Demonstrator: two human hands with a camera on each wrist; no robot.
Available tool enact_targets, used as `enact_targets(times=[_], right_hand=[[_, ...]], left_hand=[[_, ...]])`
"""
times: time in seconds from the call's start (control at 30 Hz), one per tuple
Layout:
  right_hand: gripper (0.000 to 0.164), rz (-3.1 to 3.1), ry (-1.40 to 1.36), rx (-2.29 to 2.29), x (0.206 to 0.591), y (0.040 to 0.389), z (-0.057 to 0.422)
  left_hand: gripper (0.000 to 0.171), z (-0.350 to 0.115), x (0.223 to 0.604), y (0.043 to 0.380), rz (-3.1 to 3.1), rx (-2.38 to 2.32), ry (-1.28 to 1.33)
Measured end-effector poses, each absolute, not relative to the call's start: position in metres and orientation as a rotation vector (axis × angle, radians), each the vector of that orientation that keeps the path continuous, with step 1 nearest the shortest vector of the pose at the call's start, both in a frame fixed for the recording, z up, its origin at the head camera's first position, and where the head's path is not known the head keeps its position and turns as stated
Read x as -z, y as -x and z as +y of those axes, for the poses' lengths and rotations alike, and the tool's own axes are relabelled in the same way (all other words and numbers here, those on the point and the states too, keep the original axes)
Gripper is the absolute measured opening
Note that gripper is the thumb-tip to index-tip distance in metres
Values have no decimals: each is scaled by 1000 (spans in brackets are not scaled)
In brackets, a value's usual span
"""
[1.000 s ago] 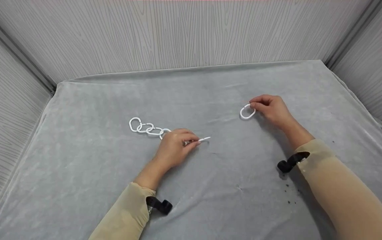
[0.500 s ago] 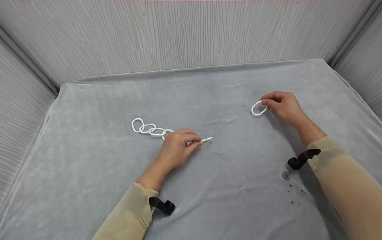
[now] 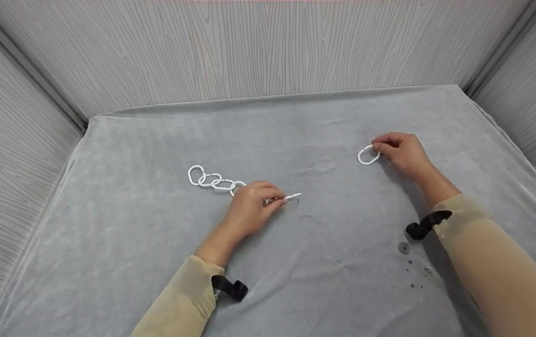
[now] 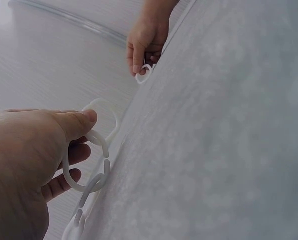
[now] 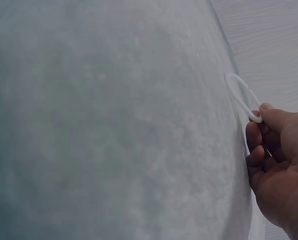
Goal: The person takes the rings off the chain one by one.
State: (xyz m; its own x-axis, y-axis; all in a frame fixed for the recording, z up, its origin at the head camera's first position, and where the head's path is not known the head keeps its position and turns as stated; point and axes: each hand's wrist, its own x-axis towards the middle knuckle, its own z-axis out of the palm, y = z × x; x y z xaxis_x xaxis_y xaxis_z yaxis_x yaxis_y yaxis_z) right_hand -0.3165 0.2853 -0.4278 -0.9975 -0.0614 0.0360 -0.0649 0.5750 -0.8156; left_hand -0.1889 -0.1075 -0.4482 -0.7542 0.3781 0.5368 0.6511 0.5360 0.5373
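Observation:
My left hand [image 3: 254,206] pinches a white plastic chain [image 3: 223,184] near its right end between thumb and fingers. Several oval links trail off to the left on the cloth, and one end link [image 3: 293,195] sticks out past the fingertips, seen edge-on. In the left wrist view the linked rings [image 4: 106,167] hang from the thumb, with small gaps in their sides. Farther back on the right, my right hand [image 3: 403,152] holds a single loose white link [image 3: 369,155] by its edge, apart from the chain. The right wrist view shows this link [image 5: 241,97] pinched by thumb and fingers.
A grey plush cloth [image 3: 155,262] covers the table. Pale wood-grain panels [image 3: 268,51] stand behind and at both sides. Small dark specks [image 3: 415,276] and a dark round spot [image 3: 404,248] mark the cloth beside the right forearm.
The right hand has moved to the right with the loose link, mostly in the first half second. My left hand keeps its hold on the chain, and the whole view has shifted slightly.

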Motion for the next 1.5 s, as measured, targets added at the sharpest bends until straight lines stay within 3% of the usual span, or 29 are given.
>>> enact_targets(times=[1.2,1.5], right_hand=[[37,-2722,-44,-1508,426,311,288],[31,-2539,-242,-1593,413,299,265]], left_hand=[[5,-106,449,188,-2429,1068,857],[4,-108,447,188,-2426,1082,844]])
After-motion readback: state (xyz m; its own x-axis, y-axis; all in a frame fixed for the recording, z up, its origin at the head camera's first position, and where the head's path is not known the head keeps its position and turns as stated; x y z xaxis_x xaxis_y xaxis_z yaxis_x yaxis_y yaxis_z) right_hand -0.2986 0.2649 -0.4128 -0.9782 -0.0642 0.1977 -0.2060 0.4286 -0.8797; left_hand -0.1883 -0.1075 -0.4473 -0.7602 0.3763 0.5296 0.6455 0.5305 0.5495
